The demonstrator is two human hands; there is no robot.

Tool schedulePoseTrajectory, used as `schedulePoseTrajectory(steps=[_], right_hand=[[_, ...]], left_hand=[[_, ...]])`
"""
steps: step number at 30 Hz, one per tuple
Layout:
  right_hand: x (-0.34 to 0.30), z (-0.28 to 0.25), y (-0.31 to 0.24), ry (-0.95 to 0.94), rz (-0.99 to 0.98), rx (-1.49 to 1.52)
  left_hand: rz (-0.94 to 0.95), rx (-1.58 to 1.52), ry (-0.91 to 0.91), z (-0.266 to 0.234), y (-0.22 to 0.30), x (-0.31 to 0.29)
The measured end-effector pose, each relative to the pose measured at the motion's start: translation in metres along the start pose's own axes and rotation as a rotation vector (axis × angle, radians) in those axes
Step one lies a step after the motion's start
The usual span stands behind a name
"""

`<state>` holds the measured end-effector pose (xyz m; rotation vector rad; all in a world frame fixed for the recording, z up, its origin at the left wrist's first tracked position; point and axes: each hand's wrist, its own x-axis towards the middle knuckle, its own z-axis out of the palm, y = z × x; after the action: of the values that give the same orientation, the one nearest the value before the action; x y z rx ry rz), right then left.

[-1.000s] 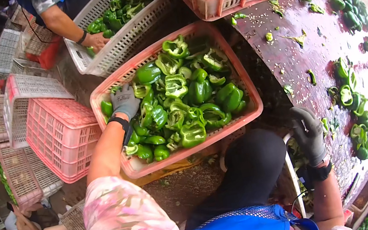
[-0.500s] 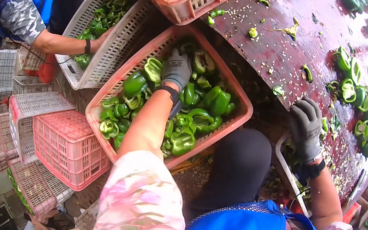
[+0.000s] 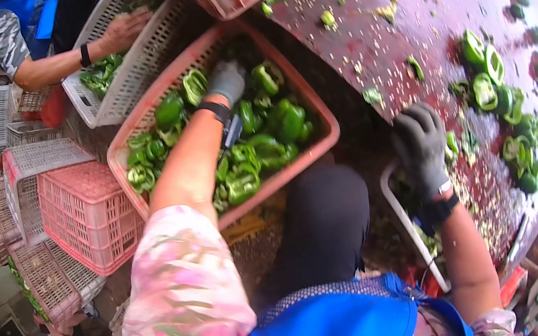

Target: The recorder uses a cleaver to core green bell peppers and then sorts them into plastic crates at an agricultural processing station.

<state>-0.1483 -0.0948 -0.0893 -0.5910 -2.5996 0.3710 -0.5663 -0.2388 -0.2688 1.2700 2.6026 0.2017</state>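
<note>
At far corner of crate [image 3: 327, 130]: left hand [image 3: 227, 80] among peppers [image 3: 289, 120], grip hidden; right hand [image 3: 421, 145] slack, seemingly empty. Likely levelling; next needs even spread.

The left forearm [image 3: 184, 158] reaches up and forward, slanting to the right, its elbow low and its bare skin showing up to the wrist [image 3: 216, 105]. The left hand [image 3: 227, 80], grey-gloved, points away with its back upward; its fingers are too blurred to read, so their grip is uncertain. The right forearm [image 3: 468, 255] rises nearly upright on the other side, and the gloved right hand [image 3: 421, 145] has loosely bent fingers, its back showing.
</note>
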Motion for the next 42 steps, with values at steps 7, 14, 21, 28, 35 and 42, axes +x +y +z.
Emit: schedulePoseTrajectory(steps=[7, 14, 21, 28, 35, 42], right_hand=[[-0.003, 0.003, 0.01, 0.011, 0.001, 0.0], [-0.004, 0.0, 0.004, -0.024, -0.014, 0.018], [-0.013, 0.009, 0.01, -0.069, 0.048, -0.027], [-0.005, 0.01, 0.014, 0.029, -0.011, -0.044], [-0.009, 0.015, 0.015, 0.011, -0.007, -0.086], [-0.012, 0.011, 0.012, -0.064, 0.026, -0.078]], left_hand=[[0.548, -0.139, 0.259, -0.03, 0.099, -0.095], [0.497, 0.305, -0.313, -0.037, 0.144, -0.103], [0.514, 0.251, -0.004, 0.017, 0.144, -0.085], [0.568, -0.162, -0.074, -0.043, 0.108, -0.102], [0.69, 0.127, -0.081, -0.047, 0.007, -0.2], [0.546, 0.211, -0.171, -0.015, 0.031, -0.193]])
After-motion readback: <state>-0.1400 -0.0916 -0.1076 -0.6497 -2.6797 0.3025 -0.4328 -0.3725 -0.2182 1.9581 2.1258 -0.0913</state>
